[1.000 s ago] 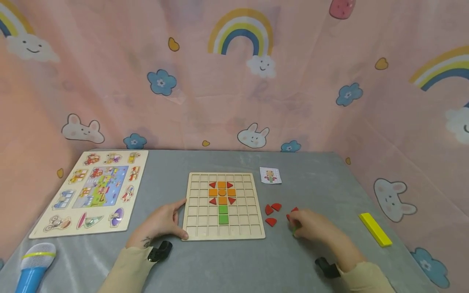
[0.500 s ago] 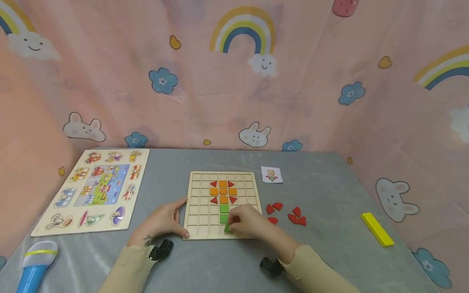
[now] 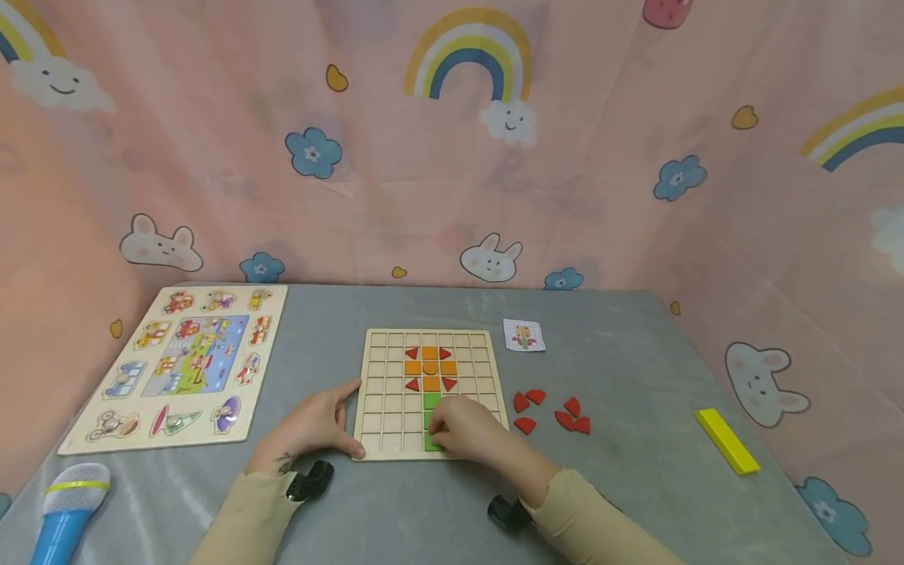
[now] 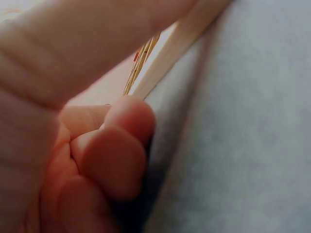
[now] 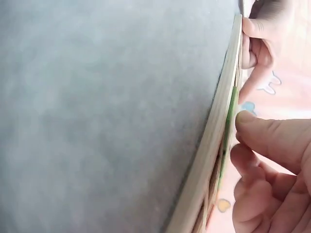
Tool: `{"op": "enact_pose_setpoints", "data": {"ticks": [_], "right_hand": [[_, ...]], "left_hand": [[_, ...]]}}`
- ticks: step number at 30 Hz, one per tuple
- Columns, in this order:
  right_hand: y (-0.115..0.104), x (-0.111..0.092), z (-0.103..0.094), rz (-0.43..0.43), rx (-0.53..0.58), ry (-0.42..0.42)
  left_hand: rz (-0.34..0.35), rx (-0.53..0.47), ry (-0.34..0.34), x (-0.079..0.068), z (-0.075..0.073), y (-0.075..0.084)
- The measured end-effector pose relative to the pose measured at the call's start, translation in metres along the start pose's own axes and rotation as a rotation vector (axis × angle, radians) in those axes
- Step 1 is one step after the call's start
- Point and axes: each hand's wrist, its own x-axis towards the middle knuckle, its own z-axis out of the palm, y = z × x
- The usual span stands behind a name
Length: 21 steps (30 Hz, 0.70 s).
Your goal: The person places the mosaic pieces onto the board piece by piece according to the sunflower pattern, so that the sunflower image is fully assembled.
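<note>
A wooden grid board lies flat in the middle of the table. My left hand holds its near left corner, thumb at the corner and index finger along the left side. Orange tiles form a cross on the board, with red triangles at its corners. Below them runs a column of green tiles, partly hidden by my right hand. In the right wrist view, thumb and fingertips stand just off a green tile lying in the board, with nothing between them.
Several red quarter-round pieces lie right of the board, below a small pattern card. A yellow bar is farther right. On the left are a picture puzzle board and a toy microphone. A pink curtain stands behind.
My right hand has come left from the loose red pieces to the board with a green tile. That tile now lies at the bottom of the green column. My left hand stays put.
</note>
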Motion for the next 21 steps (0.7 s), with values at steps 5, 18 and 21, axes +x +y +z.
{"op": "enact_pose_setpoints", "data": {"ticks": [5, 18, 21], "right_hand": [[0.012, -0.004, -0.026, 0.056, -0.033, 0.072], [0.098, -0.023, -0.049, 0.261, -0.152, 0.054], [0.098, -0.025, -0.048, 0.256, -0.170, 0.070]], "left_hand": [[-0.004, 0.002, 0.004, -0.001, 0.000, 0.001], [-0.013, 0.005, 0.002, -0.001, 0.001, 0.001], [-0.017, 0.004, 0.007, -0.001, 0.000, 0.002]]}}
